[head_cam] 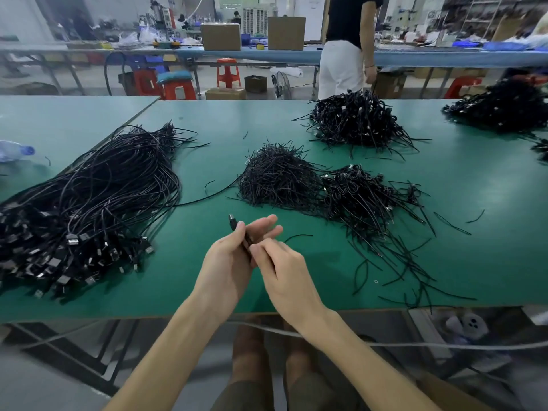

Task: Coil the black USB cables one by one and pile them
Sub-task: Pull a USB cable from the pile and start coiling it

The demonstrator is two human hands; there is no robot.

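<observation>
Over the near middle of the green table (pixel 189 280), both my hands hold one black USB cable (pixel 234 224). My left hand (pixel 228 262) grips it, with the plug sticking up past the thumb. My right hand (pixel 281 271) pinches the same cable just below, fingers curled; most of the cable is hidden between the hands. A big bundle of loose USB cables (pixel 89 203) lies at the left. A pile of coiled cables (pixel 364 197) lies to the right of my hands.
A heap of short black ties (pixel 275 176) sits behind my hands, stray ties (pixel 400 271) scattered at the right. More coiled piles (pixel 355 120) (pixel 501 108) lie at the back. A plastic bottle (pixel 14 151) lies far left. A person (pixel 344 46) stands beyond the table.
</observation>
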